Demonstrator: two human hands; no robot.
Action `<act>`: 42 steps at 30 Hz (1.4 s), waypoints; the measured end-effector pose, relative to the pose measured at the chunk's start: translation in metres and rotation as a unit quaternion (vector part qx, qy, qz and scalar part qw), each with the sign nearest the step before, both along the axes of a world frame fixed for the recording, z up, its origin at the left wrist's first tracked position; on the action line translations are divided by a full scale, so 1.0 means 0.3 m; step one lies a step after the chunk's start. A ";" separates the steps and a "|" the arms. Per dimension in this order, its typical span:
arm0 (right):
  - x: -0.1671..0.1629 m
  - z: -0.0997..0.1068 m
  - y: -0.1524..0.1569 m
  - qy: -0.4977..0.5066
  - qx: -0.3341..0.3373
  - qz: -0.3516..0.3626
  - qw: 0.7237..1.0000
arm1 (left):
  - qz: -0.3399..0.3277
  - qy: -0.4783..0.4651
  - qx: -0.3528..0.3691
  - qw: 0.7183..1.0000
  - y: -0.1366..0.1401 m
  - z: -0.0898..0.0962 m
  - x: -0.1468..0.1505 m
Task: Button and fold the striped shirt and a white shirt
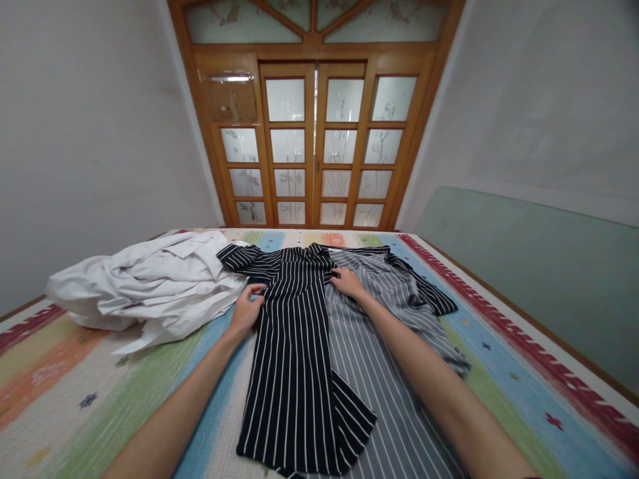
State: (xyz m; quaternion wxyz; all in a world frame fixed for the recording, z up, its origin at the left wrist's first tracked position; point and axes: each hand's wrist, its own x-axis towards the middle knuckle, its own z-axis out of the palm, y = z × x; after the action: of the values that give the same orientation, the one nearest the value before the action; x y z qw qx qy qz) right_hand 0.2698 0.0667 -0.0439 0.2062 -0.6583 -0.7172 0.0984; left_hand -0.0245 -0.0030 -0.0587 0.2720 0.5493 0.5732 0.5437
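A black shirt with white stripes (292,346) lies spread on the patterned cover, its collar at the far end. One front panel is flat on the left, black side up; on the right the greyer inner side (372,352) shows. My left hand (248,311) is closed at the panel's left edge, just below the short sleeve (249,261), fingers curled on the fabric. Across the panel, my right hand (348,283) pinches its inner edge near the chest. The other sleeve (429,289) stretches out to the right.
A crumpled white garment (154,283) is heaped to the left, close to the striped sleeve. Beneath everything is a striped, colourful cover (144,392). A pale green board (529,259) stands along the right side. Wooden doors with glass panes (314,146) are beyond the far edge.
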 end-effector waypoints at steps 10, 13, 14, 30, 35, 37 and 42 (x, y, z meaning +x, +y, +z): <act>0.097 0.090 -0.103 -0.043 0.020 0.064 0.997 | 0.106 0.215 0.005 0.971 -0.014 0.052 -0.041; 0.156 0.110 -0.146 -0.085 0.038 0.067 0.993 | 0.128 0.283 0.026 0.950 -0.023 0.075 -0.045; 0.178 0.115 -0.159 -0.097 0.045 0.060 0.992 | 0.129 0.299 0.042 0.945 -0.028 0.085 -0.038; 0.508 0.155 -0.281 -0.143 0.039 -0.293 0.944 | -0.222 0.404 -0.064 0.885 -0.371 0.097 0.335; 0.611 0.115 -0.281 -0.131 -0.099 -0.316 0.935 | -0.239 0.395 -0.083 0.883 -0.371 0.101 0.310; 0.639 0.087 -0.277 -0.146 -0.112 -0.303 0.935 | -0.271 0.408 -0.104 0.866 -0.369 0.114 0.300; 0.671 0.038 -0.256 -0.149 -0.107 -0.279 0.943 | -0.317 0.433 -0.087 0.839 -0.401 0.170 0.301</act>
State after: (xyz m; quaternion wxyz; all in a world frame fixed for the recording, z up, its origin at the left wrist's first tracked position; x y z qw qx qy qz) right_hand 0.4711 -0.0100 -0.0326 0.0447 -0.8573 -0.5127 0.0140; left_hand 0.0659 -0.1234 -0.0078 0.2003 0.8543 0.4725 0.0825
